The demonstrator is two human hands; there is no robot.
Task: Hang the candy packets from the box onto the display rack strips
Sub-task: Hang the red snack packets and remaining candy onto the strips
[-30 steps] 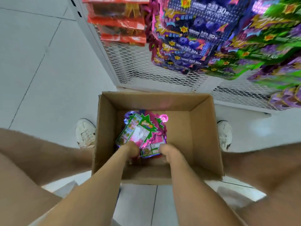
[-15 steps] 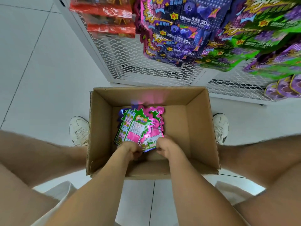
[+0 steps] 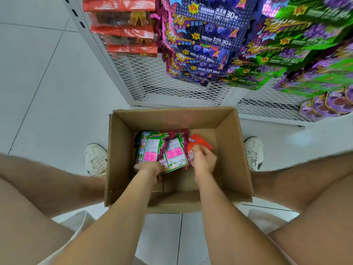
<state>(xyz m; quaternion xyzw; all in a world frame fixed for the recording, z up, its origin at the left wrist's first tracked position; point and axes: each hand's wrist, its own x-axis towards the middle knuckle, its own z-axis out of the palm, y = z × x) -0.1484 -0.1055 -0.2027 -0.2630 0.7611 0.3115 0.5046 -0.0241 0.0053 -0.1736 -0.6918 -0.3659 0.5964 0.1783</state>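
Observation:
A brown cardboard box (image 3: 235, 150) sits open on the floor between my feet. Inside lies a fanned stack of green and pink candy packets (image 3: 162, 150), backs up. My left hand (image 3: 150, 169) grips the stack's near edge. Beside the stack is a red packet (image 3: 200, 143), and my right hand (image 3: 203, 161) has its fingers closed on the red packet's near end. Above the box stands the white mesh display rack (image 3: 145, 81) with hanging blue packets (image 3: 202, 44), green and purple packets (image 3: 286, 54) and red packets (image 3: 126, 25).
My white shoes (image 3: 95, 159) flank the box on a white tiled floor (image 3: 47, 83). My bare knees fill the lower corners. Round purple packets (image 3: 328, 106) hang at the far right, low on the rack.
My right hand has left the green and pink stack and moved right onto a red packet that was hidden before. The left hand keeps hold of the stack, now spread wider.

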